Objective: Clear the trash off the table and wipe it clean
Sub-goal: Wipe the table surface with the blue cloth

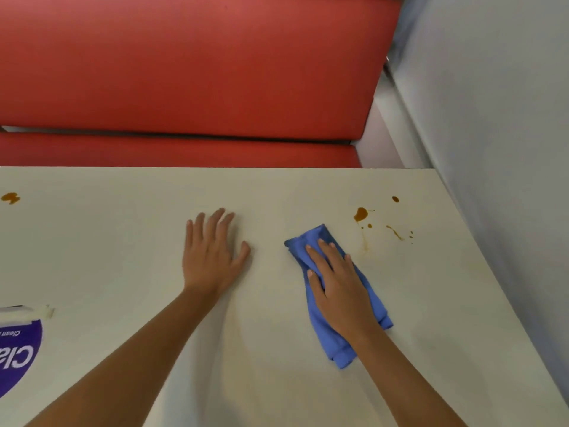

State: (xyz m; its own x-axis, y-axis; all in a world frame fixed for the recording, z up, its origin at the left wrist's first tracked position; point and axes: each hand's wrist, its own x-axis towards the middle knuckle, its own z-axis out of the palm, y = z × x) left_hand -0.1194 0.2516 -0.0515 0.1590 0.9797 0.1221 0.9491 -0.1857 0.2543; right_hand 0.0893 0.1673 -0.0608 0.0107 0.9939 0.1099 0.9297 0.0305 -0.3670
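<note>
item 1, table [123,248]: pale off-white top. its far edge runs across the middle of the view and its right side meets a grey wall [498,118].

item 2, blue cloth [338,349]: folded into a long pad, lying flat on the right half of the table. the far end points toward the spill, the near end toward the person.

item 3, right hand [340,286]: palm down on top of the blue cloth. fingers straight and close together, thumb out to the left on the fabric. it presses the cloth flat rather than curling round it.

item 4, left hand [212,254]: palm down on bare table, left of the cloth and apart from it. fingers straight and a little spread, thumb held wide, holding nothing.

item 5, brown spill [360,213]: one larger blot with small drops and a thin streak scattered to its right, toward the table's far right corner. it lies just beyond the cloth's far end without touching it. a faint smear trails from the blot toward the near side.

item 6, second brown stain [10,197]: at the left edge of view, near the table's far edge, well apart from both hands.

item 7, white pack with purple label [18,352]: on the table at the near left, cut off by the frame. the letters "cla" and "clean" are legible. possibly a pack of wipes, though its kind cannot be told.

item 8, red bench [184,72]: padded seat and backrest beyond the table's far edge.
</note>
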